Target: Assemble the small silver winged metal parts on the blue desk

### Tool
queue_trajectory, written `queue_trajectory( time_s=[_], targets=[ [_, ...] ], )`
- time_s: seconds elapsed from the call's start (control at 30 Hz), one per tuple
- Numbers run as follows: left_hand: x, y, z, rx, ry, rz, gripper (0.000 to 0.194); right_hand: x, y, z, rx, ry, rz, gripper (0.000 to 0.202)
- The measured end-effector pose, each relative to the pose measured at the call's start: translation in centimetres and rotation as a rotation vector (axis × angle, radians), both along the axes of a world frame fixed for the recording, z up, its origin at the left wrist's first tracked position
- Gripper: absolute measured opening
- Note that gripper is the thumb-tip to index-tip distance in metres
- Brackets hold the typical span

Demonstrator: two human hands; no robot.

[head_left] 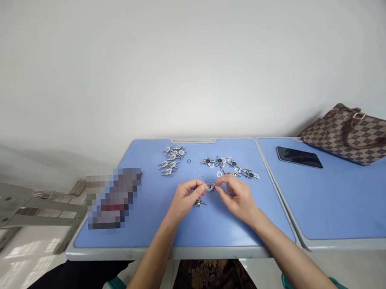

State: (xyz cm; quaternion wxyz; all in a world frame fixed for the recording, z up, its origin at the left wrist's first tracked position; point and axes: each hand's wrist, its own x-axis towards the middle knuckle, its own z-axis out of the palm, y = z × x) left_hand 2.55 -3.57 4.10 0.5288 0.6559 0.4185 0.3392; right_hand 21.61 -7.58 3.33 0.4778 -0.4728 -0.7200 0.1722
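Note:
Between my two hands is a small silvery metal plate [210, 186], held just above the blue table. My left hand [189, 195] pinches its left edge between thumb and fingers. On the other side, the fingertips of my right hand [236, 196] meet at the plate's right edge; whether they grip it or a tiny piece on it I cannot make out. Under my left fingers lies a small metal part with a round body and a pin [200, 202]. Beyond my hands, several metal parts with black discs [219, 161] are scattered with thin plates.
A pile of silvery metal parts [172, 162] lies at the back left, with a dark ring [189, 161] beside it. A blurred-out item [115, 199] is on the table's left. To the right are a phone [299, 157] and a checked handbag [352, 133] by the wall.

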Motion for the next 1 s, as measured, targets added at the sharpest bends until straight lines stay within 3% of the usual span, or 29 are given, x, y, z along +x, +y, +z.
queue_trajectory(
  time_s=[0.17, 0.33, 0.53, 0.67, 0.77, 1.0],
  targets=[
    [0.0, -0.2, 0.0, 0.067, 0.043, 0.077, 0.029, 0.1, 0.0, 0.6, -0.423, 0.261, 0.004, 0.011],
    [0.2, -0.5, 0.1, 0.128, 0.090, 0.111, 0.026, -0.5, 0.4, 0.2, -0.541, 0.395, 0.037, 0.018],
    [0.5, -0.8, 0.3, 0.236, 0.130, 0.079, 0.021, -1.1, 0.8, -0.2, -0.465, 0.456, 0.016, 0.021],
    [0.4, -0.9, 0.3, 0.322, 0.166, 0.137, 0.012, -1.0, 0.8, 0.1, -0.387, 0.214, 0.086, 0.016],
    [0.3, -0.9, 0.2, 0.320, 0.205, 0.087, 0.015, -1.0, 0.6, 0.1, -0.272, 0.005, 0.156, 0.014],
    [0.2, -1.1, -0.4, 0.329, 0.276, 0.153, 0.026, -1.6, 0.8, -0.7, -0.087, -0.053, 0.044, 0.008]
  ],
)
